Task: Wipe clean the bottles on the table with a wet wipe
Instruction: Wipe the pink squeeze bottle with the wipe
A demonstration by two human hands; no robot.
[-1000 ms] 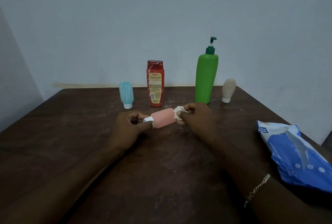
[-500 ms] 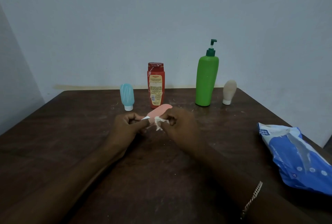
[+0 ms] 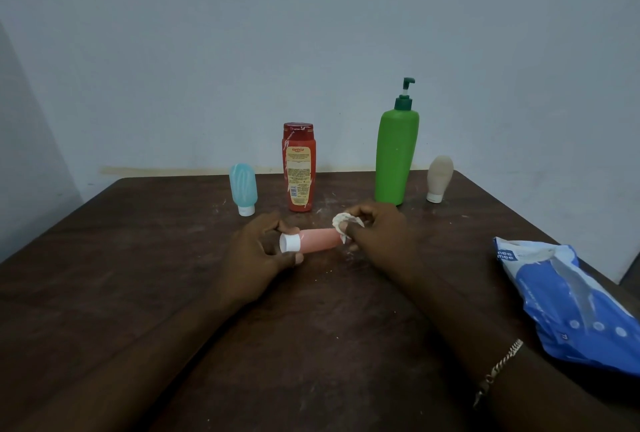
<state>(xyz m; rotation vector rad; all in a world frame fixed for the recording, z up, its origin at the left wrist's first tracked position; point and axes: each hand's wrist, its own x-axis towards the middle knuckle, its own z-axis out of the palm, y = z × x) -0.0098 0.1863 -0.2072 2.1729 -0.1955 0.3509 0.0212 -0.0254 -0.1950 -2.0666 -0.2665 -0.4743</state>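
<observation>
Our left hand pinched pink squeeze bottle by white cap, toward far edge of table; right hand clutched balled wet wipe at its base. Risk, we judged: cap-only pinch, bottle twisting loose.

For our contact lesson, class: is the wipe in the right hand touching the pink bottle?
Touching. The head view shows the wipe, pinched by the right hand, pressed against the pink bottle at its end, no gap.

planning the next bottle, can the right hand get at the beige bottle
Probably yes: the beige bottle stands apart, beyond the right hand, with nothing between them, though that hand grips the wet wipe.
</observation>
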